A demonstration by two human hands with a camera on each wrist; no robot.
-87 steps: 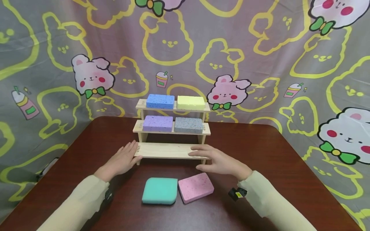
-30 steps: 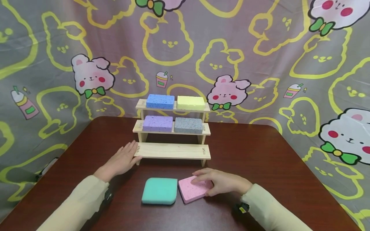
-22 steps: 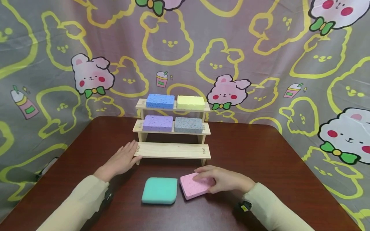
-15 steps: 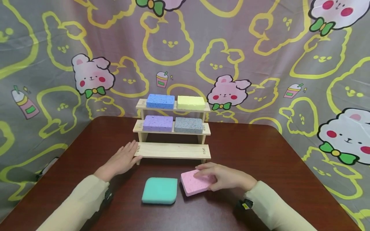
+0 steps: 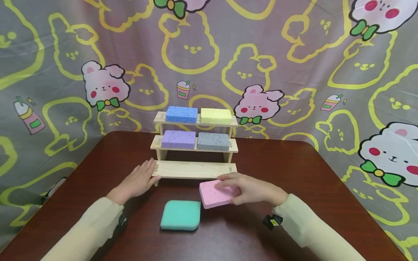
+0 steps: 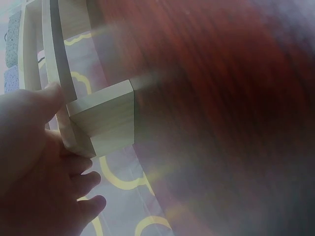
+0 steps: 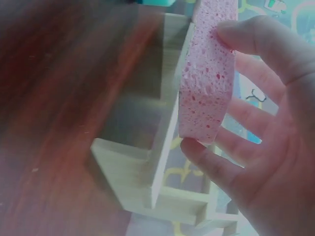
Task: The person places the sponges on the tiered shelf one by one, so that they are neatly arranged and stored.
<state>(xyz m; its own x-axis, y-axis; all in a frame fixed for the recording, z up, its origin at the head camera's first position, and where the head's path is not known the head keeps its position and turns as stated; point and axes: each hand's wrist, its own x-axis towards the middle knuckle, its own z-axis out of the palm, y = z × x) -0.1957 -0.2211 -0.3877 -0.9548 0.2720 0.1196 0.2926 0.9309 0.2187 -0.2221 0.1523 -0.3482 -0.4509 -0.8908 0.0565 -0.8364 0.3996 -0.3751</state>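
Note:
My right hand (image 5: 249,188) pinches a pink sponge (image 5: 217,194) by its right end, raised just in front of the lowest step. In the right wrist view the thumb presses one face of this sponge (image 7: 206,73), with fingers at the opposite side. My left hand (image 5: 135,181), fingers extended, touches the left end of the wooden three-step shelf (image 5: 192,169). From the left wrist, its thumb lies at the front edge of a shelf board (image 6: 60,54). A teal sponge (image 5: 180,215) lies on the table below the pink one.
Blue (image 5: 181,114) and yellow (image 5: 216,116) sponges sit on the top step. Purple (image 5: 178,139) and grey (image 5: 213,141) sponges fill the middle one. The dark wooden table (image 5: 277,163) reaches back to a cartoon-printed curtain (image 5: 202,43).
My right hand came down from the lowest step's right end, took hold of the pink sponge and lifted it off the table toward the shelf. My left hand has stayed put.

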